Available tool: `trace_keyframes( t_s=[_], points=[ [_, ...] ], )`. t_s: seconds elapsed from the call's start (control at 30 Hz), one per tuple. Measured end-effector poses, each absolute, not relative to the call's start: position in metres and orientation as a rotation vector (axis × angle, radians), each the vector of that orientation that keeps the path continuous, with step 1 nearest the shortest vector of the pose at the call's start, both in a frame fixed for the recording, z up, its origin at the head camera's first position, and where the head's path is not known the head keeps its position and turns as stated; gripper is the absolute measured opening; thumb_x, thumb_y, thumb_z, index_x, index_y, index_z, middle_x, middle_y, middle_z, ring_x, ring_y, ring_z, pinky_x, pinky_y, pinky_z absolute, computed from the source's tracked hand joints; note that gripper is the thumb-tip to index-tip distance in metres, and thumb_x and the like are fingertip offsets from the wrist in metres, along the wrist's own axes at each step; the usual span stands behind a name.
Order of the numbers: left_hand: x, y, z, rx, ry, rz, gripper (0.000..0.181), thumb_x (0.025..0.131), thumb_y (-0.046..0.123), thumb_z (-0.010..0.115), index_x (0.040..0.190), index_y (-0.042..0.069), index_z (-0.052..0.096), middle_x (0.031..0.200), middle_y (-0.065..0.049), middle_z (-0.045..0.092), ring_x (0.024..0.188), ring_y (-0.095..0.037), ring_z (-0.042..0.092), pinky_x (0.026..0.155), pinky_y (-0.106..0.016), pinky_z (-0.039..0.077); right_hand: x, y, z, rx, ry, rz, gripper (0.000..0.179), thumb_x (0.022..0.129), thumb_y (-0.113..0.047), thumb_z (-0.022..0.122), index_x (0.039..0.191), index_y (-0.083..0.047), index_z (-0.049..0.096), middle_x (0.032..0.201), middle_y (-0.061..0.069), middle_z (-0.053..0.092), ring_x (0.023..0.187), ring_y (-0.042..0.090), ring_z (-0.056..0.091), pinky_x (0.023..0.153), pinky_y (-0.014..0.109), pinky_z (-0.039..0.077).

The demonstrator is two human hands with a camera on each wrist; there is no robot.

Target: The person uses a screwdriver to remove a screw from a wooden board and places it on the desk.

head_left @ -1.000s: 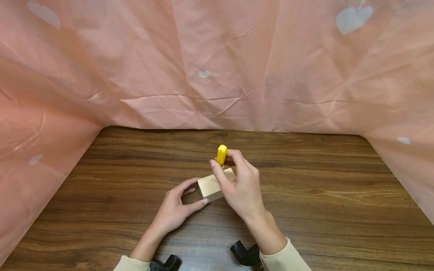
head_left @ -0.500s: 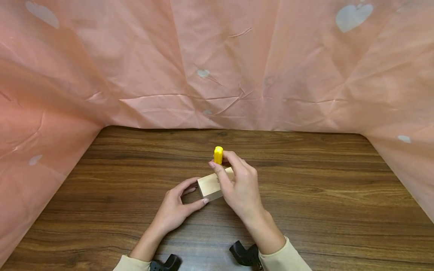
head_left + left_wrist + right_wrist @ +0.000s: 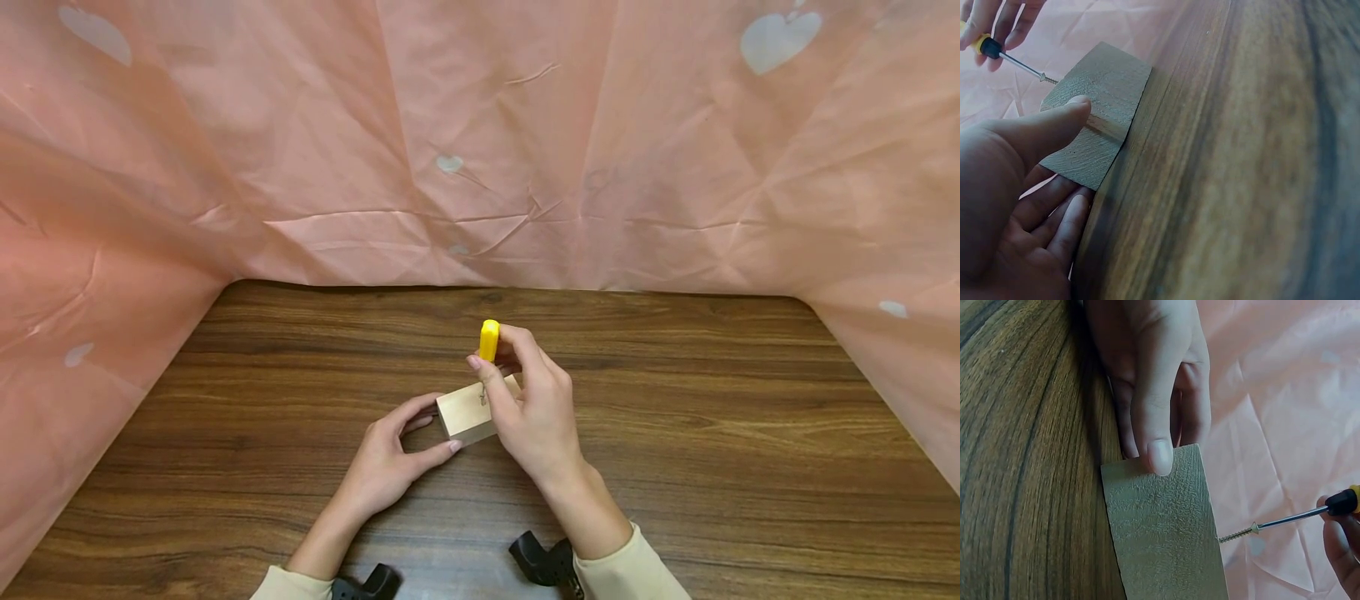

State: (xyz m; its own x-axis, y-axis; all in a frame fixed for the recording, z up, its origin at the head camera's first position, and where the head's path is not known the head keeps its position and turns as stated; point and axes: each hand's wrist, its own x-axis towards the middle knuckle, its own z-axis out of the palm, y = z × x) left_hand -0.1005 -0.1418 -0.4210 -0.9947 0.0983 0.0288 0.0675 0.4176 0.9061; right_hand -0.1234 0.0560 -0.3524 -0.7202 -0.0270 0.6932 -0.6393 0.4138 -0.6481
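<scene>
A pale wooden block (image 3: 459,410) rests on the table, and my left hand (image 3: 386,462) grips its left end between thumb and fingers. In my right hand (image 3: 536,408), thumb and fingers pinch the yellow handle of a small screwdriver (image 3: 490,337) held nearly upright over the block. Both wrist views show its black collar and thin metal shaft. The shaft's tip meets the head of a screw (image 3: 1239,534), which stands up from the block's top face with much of its thread exposed. From the head view my right hand covers the block's right end.
Brown wood-grain table (image 3: 712,433) surrounds the hands. Pink cloth (image 3: 480,125) with pale hearts hangs at the back and both sides. Black wrist mounts (image 3: 542,560) sit by the sleeves at the front.
The screwdriver handle tipped slightly left, then came back right, with the right fingers shifting on it. My left hand and the block have stayed in place.
</scene>
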Motion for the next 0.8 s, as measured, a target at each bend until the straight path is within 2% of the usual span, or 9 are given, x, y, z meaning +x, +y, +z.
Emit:
trace_keyframes(
  t_s=[0.1, 0.27, 0.43, 0.8],
  points=[
    [-0.1006, -0.1417, -0.4207, 0.154, 2.617, 1.678, 0.058, 0.087, 0.028, 0.092, 0.140, 0.019, 0.070, 0.141, -0.008, 0.072, 0.131, -0.030, 0.070, 0.115, -0.056, 0.054, -0.1232, 0.0557, -0.3523, 0.585, -2.074, 1.298, 0.024, 0.099, -0.009, 0.078, 0.121, -0.005, 0.069, 0.096, 0.006, 0.078, 0.082, 0.018, 0.075, 0.076, 0.033, 0.065],
    [-0.1009, -0.1415, -0.4207, 0.153, 2.623, 1.675, 0.058, 0.087, 0.028, 0.092, 0.140, 0.019, 0.070, 0.141, -0.008, 0.073, 0.130, -0.030, 0.070, 0.114, -0.055, 0.054, -0.1227, 0.0545, -0.3512, 0.571, -2.075, 1.320, 0.028, 0.098, -0.008, 0.079, 0.124, -0.006, 0.068, 0.098, 0.006, 0.080, 0.083, 0.017, 0.075, 0.077, 0.038, 0.066],
    [-0.1007, -0.1415, -0.4212, 0.158, 2.626, 1.674, 0.058, 0.087, 0.029, 0.093, 0.140, 0.020, 0.070, 0.140, -0.008, 0.073, 0.130, -0.029, 0.070, 0.115, -0.055, 0.054, -0.1220, 0.0543, -0.3506, 0.530, -2.074, 1.370, 0.036, 0.098, -0.006, 0.076, 0.130, -0.003, 0.060, 0.105, 0.009, 0.080, 0.085, 0.017, 0.077, 0.079, 0.034, 0.066],
    [-0.1012, -0.1414, -0.4209, 0.158, 2.632, 1.663, 0.058, 0.087, 0.028, 0.092, 0.140, 0.019, 0.070, 0.141, -0.009, 0.073, 0.130, -0.030, 0.070, 0.114, -0.055, 0.054, -0.1223, 0.0554, -0.3501, 0.609, -2.098, 1.301, 0.033, 0.101, -0.005, 0.073, 0.132, -0.003, 0.061, 0.104, 0.012, 0.079, 0.088, 0.020, 0.077, 0.083, 0.035, 0.066]
  ],
)
